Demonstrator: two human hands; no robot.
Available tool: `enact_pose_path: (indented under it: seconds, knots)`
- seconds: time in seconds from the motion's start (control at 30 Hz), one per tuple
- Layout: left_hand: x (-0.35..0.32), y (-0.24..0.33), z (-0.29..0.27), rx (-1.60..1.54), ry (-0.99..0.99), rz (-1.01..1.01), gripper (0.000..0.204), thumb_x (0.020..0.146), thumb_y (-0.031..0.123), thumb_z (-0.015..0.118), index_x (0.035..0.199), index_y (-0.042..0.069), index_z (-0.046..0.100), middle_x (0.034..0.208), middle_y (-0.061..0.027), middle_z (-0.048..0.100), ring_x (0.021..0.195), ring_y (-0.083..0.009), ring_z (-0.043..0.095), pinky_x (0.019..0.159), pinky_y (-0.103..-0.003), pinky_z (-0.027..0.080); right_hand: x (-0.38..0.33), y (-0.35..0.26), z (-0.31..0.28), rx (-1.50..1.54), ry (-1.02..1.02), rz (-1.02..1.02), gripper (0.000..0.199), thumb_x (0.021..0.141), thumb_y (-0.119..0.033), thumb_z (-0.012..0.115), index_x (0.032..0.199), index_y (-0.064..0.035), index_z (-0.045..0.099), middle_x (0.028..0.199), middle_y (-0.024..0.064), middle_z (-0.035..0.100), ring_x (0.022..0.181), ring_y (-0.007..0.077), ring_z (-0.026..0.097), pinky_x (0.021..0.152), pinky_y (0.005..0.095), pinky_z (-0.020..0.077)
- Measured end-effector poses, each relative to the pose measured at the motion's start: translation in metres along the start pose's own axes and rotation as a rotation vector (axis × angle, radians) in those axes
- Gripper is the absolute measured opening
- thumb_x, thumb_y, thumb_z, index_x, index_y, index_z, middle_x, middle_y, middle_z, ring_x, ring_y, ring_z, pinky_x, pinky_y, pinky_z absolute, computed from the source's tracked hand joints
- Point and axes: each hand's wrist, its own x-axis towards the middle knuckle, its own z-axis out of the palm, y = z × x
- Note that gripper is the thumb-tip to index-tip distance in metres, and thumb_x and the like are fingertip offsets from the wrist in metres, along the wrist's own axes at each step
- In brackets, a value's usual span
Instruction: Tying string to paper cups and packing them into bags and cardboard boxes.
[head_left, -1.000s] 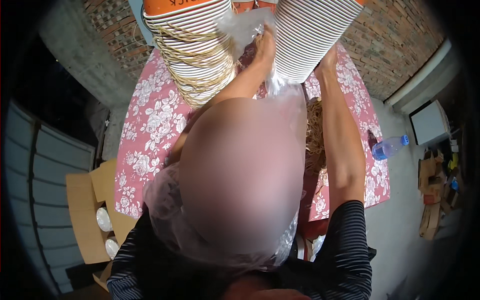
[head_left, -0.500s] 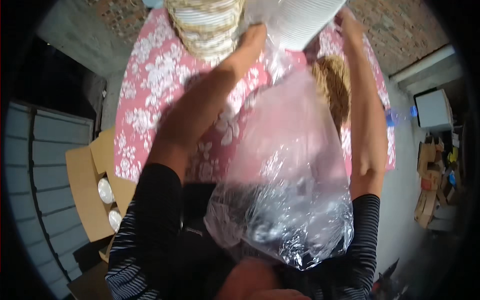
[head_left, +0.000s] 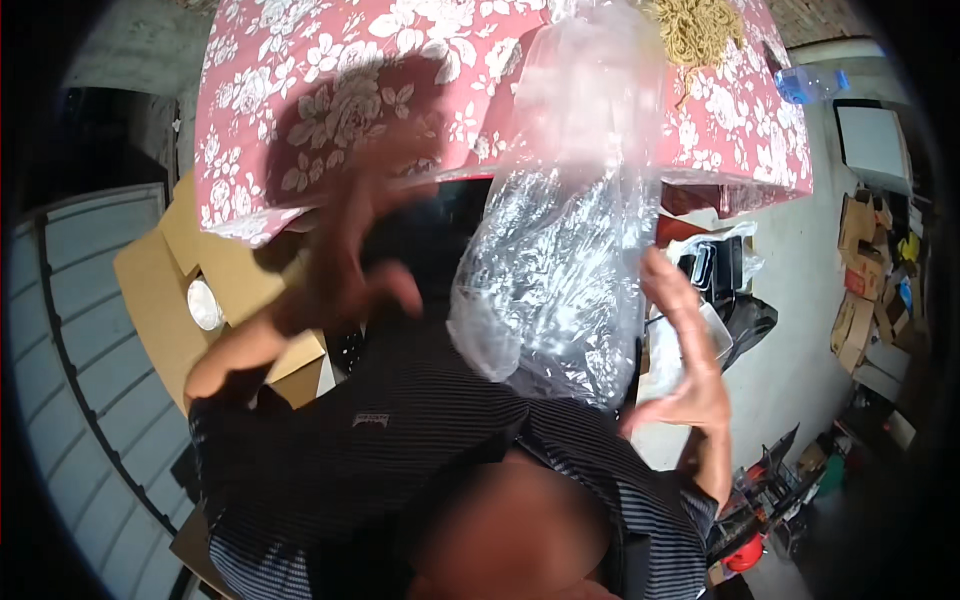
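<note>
clear plastic bag (head_left: 570, 250) hanging over floral table (head_left: 300, 60), left hand (head_left: 345, 265) blurred, fingers spread, right hand (head_left: 685, 350) open beside bag

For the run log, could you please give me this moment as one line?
left hand: blurred, open, holding nothing | right hand: open, beside clear crinkled plastic bag | bag: hanging off pink floral tablecloth

- The person wears a dark top with thin, pale horizontal stripes across the chest and shoulders.
- A small pale rectangular patch sits on the chest of the top.
- The sleeves are pushed up to about the elbow, leaving both forearms bare.
- The left hand (head_left: 345, 265) and right hand (head_left: 690, 365) are bare, with no gloves or rings visible.
</note>
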Motion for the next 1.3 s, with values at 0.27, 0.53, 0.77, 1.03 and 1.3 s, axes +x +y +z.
enact_pose_path:
  seconds: [0.27, 0.53, 0.77, 1.03, 1.3]
  knots:
    - [-0.075, -0.034, 0.1, -0.077, -0.278, -0.084, 0.066, 0.09, 0.021, 0.077, 0.146, -0.001, 0.049, 0.147, -0.0212, 0.052, 0.135, -0.0297, 0.054, 0.111, -0.039, 0.043, -0.001, 0.05, 0.131, 0.207, -0.061, 0.111, 0.042, 0.082, 0.002, 0.077, 0.123, 0.0011, 0.068, 0.121, 0.021, 0.071, 0.114, 0.0305, 0.069, 0.097, 0.0381, 0.0539]
    - [-0.077, -0.033, 0.076, -0.825, 0.283, -0.484, 0.024, 0.104, 0.02, 0.051, 0.105, 0.002, 0.066, 0.1, -0.0061, 0.07, 0.092, -0.0138, 0.066, 0.083, -0.031, 0.051, 0.042, 0.034, 0.126, 0.543, 0.074, 0.128, 0.033, 0.089, 0.012, 0.05, 0.113, 0.0043, 0.07, 0.107, 0.0112, 0.075, 0.096, 0.02, 0.072, 0.089, 0.0367, 0.0573]
    - [-0.1, 0.003, 0.0, -0.441, 0.62, -0.441, 0.017, 0.105, 0.025, 0.054, 0.096, 0.011, 0.061, 0.071, 0.0021, 0.057, 0.059, -0.0092, 0.053, 0.055, -0.026, 0.042, 0.095, 0.032, 0.089, 1.28, 0.302, 0.382, 0.026, 0.103, -0.013, 0.053, 0.126, -0.0035, 0.059, 0.091, 0.0031, 0.065, 0.062, 0.0075, 0.052, 0.048, 0.0181, 0.0439]
    - [-0.171, -0.006, -0.061, -0.302, 0.491, -0.211, 0.023, 0.102, 0.02, 0.061, 0.117, 0.003, 0.064, 0.084, -0.007, 0.066, 0.071, -0.0188, 0.062, 0.066, -0.034, 0.05, 0.195, -0.024, 0.062, 1.379, 0.191, 0.228, 0.017, 0.099, 0.003, 0.053, 0.115, 0.0003, 0.057, 0.08, 0.0017, 0.059, 0.061, 0.0068, 0.057, 0.053, 0.0185, 0.0549]
    - [-0.245, 0.011, -0.142, -1.04, 1.008, 0.486, 0.029, 0.105, 0.014, 0.049, 0.122, -0.005, 0.062, 0.117, -0.019, 0.069, 0.106, -0.0266, 0.068, 0.088, -0.036, 0.058, 0.286, -0.087, 0.21, 0.926, -0.486, -0.047, 0.029, 0.095, -0.005, 0.051, 0.122, 0.0027, 0.055, 0.114, 0.016, 0.065, 0.088, 0.0226, 0.075, 0.079, 0.0357, 0.0634]
